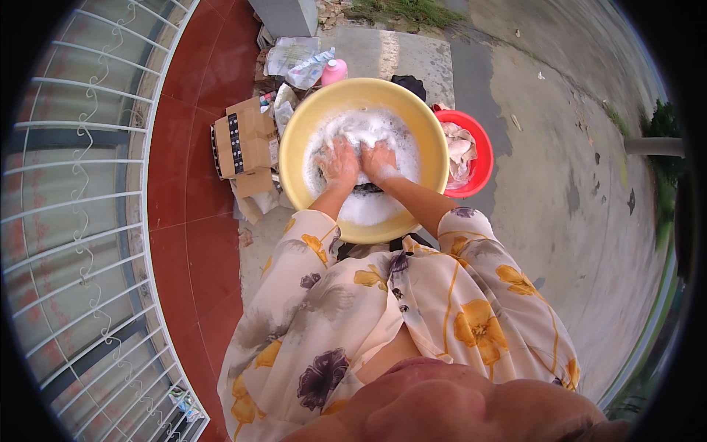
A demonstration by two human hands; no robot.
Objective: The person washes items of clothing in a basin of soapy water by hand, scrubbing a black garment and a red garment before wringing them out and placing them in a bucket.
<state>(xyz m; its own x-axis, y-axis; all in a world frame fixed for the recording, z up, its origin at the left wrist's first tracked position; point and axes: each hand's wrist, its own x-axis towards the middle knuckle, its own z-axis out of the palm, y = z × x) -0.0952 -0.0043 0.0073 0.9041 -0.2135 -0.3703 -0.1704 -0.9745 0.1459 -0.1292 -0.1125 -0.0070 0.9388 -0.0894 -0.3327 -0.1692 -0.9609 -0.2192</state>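
Note:
A wide yellow plastic basin (295, 160) stands before me, holding thick white suds (367, 214). Both my hands are in it, close together and wet with foam. My left hand (339, 161) lies back-up in the lather, its fingertips hidden. Beside it, my right hand (379, 160) reaches in with its fingers partly covered by foam. Dark wet material, apparently cloth (367, 188), shows between my wrists; most of it is under the suds. Whether either hand grips this material is hidden.
A red basin (485, 157) with pale cloth (459, 148) stands right of the yellow one. Left are a cardboard box (255, 132) and red tiles (207, 182). Behind stand a pink bottle (333, 72), plastic bags (293, 58) and a black item (409, 87). A white metal grille (148, 166) borders the left.

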